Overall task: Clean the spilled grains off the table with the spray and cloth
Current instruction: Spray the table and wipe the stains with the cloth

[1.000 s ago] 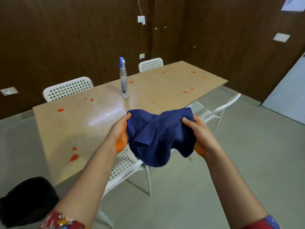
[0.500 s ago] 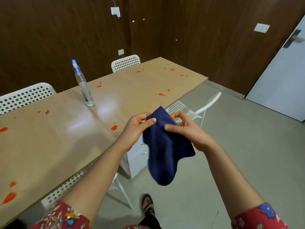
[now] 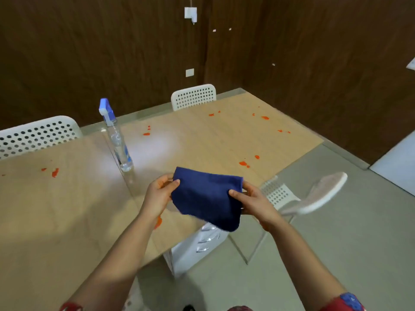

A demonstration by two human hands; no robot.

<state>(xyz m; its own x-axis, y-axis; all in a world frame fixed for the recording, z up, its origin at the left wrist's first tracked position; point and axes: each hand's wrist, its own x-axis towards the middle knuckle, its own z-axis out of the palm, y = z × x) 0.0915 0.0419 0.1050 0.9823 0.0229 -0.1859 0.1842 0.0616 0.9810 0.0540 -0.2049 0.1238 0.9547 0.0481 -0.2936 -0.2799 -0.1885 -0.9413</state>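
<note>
Pinching a folded blue cloth (image 3: 207,197) at either end, the left hand (image 3: 158,197) and right hand (image 3: 253,202) hold it above the table (image 3: 67,209) edge. Beyond stands the spray (image 3: 116,136), among orange grains (image 3: 243,163).

A white perforated chair (image 3: 38,133) stands at the left of the table's (image 3: 67,221) far edge, and a second chair (image 3: 193,96) stands further along that edge. A third chair (image 3: 314,196) stands off the near edge toward the right corner, beside a white drawer unit (image 3: 197,243) tucked under that edge. A dark wood-panelled wall (image 3: 89,52) carries two small white plates (image 3: 190,12), and a grey floor (image 3: 336,243) runs to a pale door (image 3: 399,162).
</note>
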